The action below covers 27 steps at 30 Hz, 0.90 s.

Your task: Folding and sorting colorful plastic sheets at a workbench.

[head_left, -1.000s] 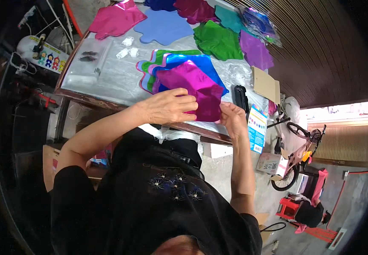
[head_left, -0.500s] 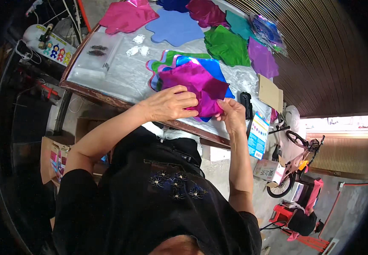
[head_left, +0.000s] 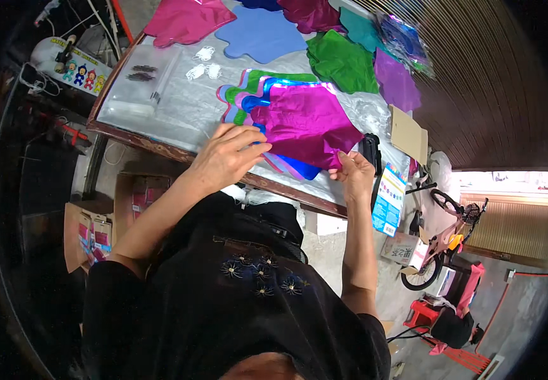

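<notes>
So the magenta foil sheet (head_left: 309,123) was on top of a fanned stack at the near side of the table (head_left: 188,111), right in front of the person. Its long axis ran mostly left to right, dipping a bit toward the lower right, with one pointy corner aimed right, close to a black object (head_left: 370,152) (partly covered, couldn't make out what it was).

Looks-wise it was super shiny and flat-ish, with soft creases all over, a pale glare along the top edge and tighter puckers by the lower right corner. A blue foil sheet (head_left: 258,101) poked out from under it, and a green foil sheet (head_left: 290,76) showed beyond that, wavy edges and all.

The right hand (head_left: 355,172) had that puckered corner pinched between thumb and fingertips, pretty much closed. The left hand (head_left: 228,155) was at the sheet's left edge, fingers together and loosely bent, tips resting on the foil; its thumb was hidden, so I couldn't tell if it gripped anything. Just right of the right hand there was a blue-and-white printed card (head_left: 388,206).
</notes>
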Tool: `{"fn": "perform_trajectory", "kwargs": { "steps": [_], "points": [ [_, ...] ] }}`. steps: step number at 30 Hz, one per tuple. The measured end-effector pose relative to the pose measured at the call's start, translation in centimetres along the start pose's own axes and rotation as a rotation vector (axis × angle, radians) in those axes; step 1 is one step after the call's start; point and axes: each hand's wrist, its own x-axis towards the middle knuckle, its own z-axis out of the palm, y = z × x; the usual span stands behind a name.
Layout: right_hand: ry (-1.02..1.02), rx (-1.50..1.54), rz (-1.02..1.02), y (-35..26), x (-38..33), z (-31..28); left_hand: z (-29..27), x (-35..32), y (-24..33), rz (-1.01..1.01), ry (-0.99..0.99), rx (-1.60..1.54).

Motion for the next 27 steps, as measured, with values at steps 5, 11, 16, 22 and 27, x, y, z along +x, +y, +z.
{"fn": "perform_trajectory", "kwargs": {
  "steps": [5, 11, 16, 22, 27],
  "points": [
    [0.066, 0.047, -0.019, 1.0, -0.2, 1.0, 1.3, 0.8, 0.6, -0.040, -0.024, -0.001],
    [0.057, 0.045, 0.030, 0.0, -1.9, 1.4, 2.3, 1.1, 0.0, -0.101, -0.103, 0.024],
    [0.075, -0.896, -0.110, -3.9, -4.4, 2.1, 2.7, 0.6, -0.6, -0.139, -0.147, -0.021],
    [-0.120, -1.410, -0.864, -2.7, -3.6, 4.4, 2.0, 0.7, -0.5, -0.172, -0.142, -0.050],
    [-0.213, -1.373, -0.652, -1.3, -2.7, 2.1, 2.0, 1.7, -0.5, -0.143, -0.073, -0.072]
  ]
}}
